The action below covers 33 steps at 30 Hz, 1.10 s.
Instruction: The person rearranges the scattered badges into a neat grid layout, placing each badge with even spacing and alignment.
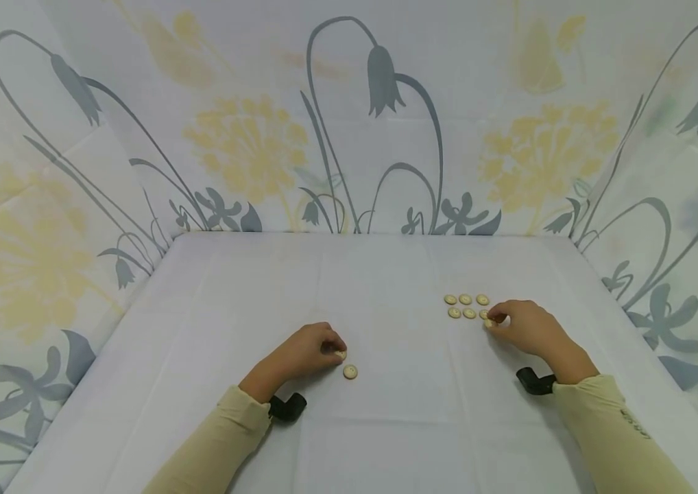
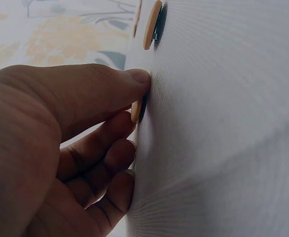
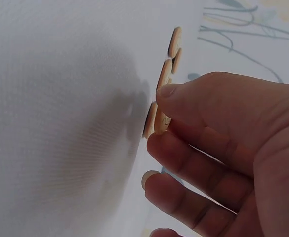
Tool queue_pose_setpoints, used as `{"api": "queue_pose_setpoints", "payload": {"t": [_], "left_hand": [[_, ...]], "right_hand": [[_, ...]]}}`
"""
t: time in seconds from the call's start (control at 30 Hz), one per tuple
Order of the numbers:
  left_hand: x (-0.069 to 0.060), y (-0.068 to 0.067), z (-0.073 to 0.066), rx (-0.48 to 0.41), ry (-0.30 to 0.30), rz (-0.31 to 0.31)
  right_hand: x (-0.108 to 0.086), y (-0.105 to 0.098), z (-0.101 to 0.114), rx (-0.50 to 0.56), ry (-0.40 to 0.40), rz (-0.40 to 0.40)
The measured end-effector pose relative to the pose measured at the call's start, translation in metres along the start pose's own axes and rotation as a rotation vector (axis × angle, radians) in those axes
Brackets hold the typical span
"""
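Near the middle of the table, my left hand (image 1: 310, 348) pinches a pale round wooden button (image 1: 341, 355) between thumb and fingers. In the left wrist view that button shows edge-on under the thumb, close to the cloth. A second, loose button (image 1: 350, 372) lies just in front of it. Over to the right, my right hand (image 1: 528, 331) pinches another wooden button (image 3: 162, 121), held tilted at the near right corner of a group of similar buttons (image 1: 465, 300). These lie in two rows of three, the near right one partly covered by my fingertips.
A white cloth (image 1: 386, 439) with fold creases covers the table. Flower-printed fabric (image 1: 349, 137) rises at the back and both sides. Dark bands with black blocks (image 1: 288, 407) sit at both wrists, below the sleeves' cuffs.
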State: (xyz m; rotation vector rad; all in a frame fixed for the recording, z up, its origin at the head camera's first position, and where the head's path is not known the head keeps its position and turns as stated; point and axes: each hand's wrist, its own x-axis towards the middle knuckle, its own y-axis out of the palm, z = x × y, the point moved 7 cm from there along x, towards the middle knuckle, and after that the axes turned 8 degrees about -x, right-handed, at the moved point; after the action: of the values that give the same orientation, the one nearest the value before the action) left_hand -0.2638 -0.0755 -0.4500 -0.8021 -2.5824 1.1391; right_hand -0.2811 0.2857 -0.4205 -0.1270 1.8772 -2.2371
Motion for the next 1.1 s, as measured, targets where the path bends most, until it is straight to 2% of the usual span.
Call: {"api": "queue_pose_setpoints", "payload": {"t": [0.23,0.67,1.1], "left_hand": [[0.0,0.0,0.0,-0.011,-0.008,0.004],[0.0,-0.001,-0.003,-0.009,-0.007,-0.001],[0.0,-0.001,-0.003,-0.032,-0.013,0.017]], "right_hand": [[0.001,0.005,-0.004,0.002,0.023,0.046],[0.004,0.014,-0.009,-0.013,0.028,0.075],[0.002,0.003,0.004,-0.026,0.007,0.017]]}}
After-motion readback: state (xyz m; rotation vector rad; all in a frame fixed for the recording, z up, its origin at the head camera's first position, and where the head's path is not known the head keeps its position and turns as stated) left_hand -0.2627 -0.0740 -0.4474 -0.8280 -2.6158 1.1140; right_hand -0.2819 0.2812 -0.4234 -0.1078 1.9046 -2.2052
